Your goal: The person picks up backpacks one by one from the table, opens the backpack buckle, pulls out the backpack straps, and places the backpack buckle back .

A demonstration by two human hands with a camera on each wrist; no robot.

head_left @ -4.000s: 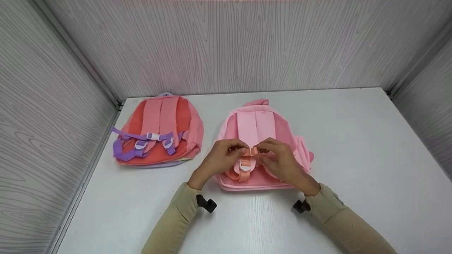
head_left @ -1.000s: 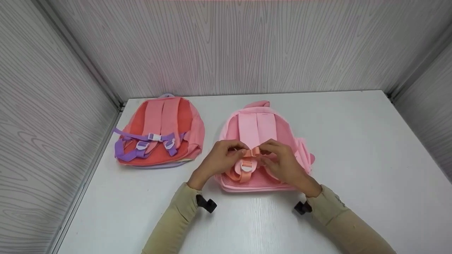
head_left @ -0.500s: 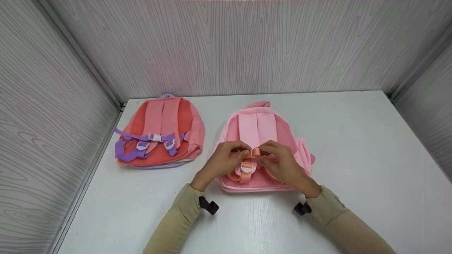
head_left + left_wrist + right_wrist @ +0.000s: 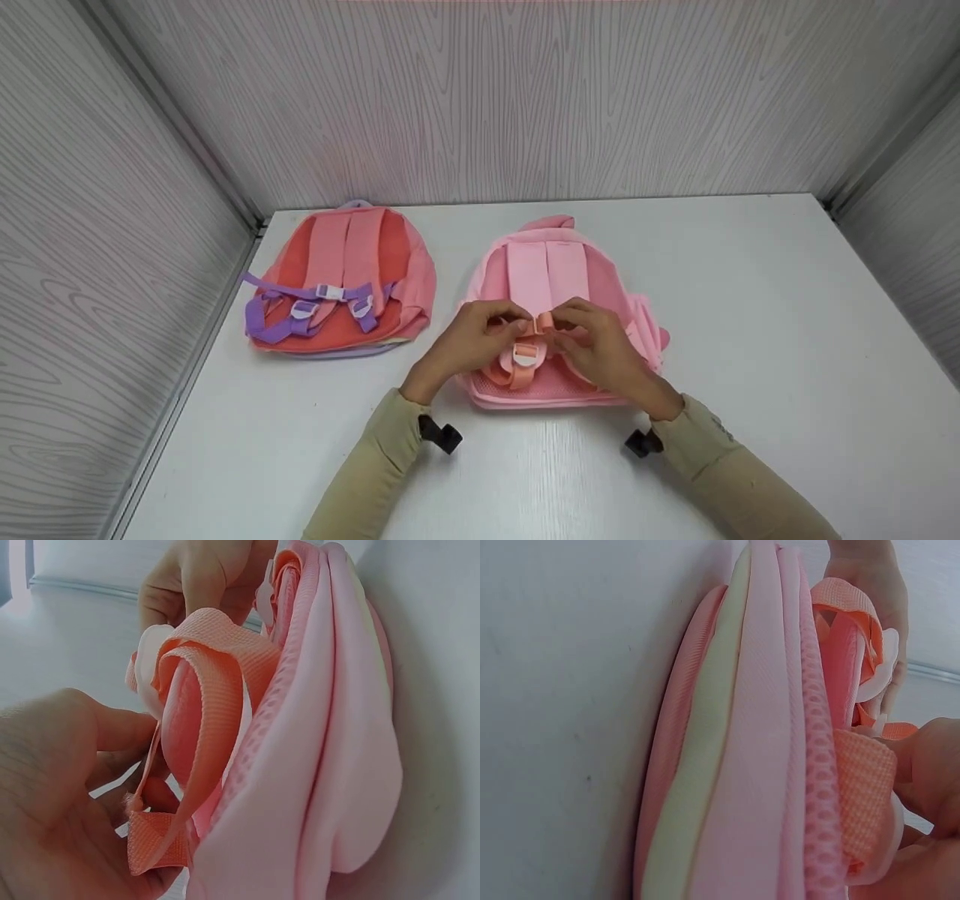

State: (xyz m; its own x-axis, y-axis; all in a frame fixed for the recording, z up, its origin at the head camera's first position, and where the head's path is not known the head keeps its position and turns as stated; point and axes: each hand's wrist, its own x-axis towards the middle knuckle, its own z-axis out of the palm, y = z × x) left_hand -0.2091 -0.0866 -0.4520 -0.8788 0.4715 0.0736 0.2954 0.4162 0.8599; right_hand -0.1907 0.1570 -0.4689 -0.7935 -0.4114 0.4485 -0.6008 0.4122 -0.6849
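Note:
A light pink backpack [image 4: 527, 268] lies on the table with its shoulder straps facing up. Over its lower middle, my left hand [image 4: 474, 337] pinches one side of an orange strap [image 4: 545, 322] between thumb and fingers. From the other side my right hand [image 4: 602, 346] pinches the same strap, fingertips close to the left ones. A small pale piece shows between the two hands, partly covered by fingers. Just below sits a white slider buckle [image 4: 524, 355] threaded with orange webbing. The left wrist view shows loose orange webbing [image 4: 217, 735] looping beside the left hand.
To the left lies a second backpack [image 4: 397, 255], coral and red, with purple straps [image 4: 270, 330] and a white clip [image 4: 329, 292] across it. The white table [image 4: 750, 315] meets grey wood-grain panels [image 4: 480, 97] at the back and sides.
Both hands have stayed at the orange strap above the pink backpack. The left fingers have shifted slightly right along it, and the strap's small loop has turned a little between the hands.

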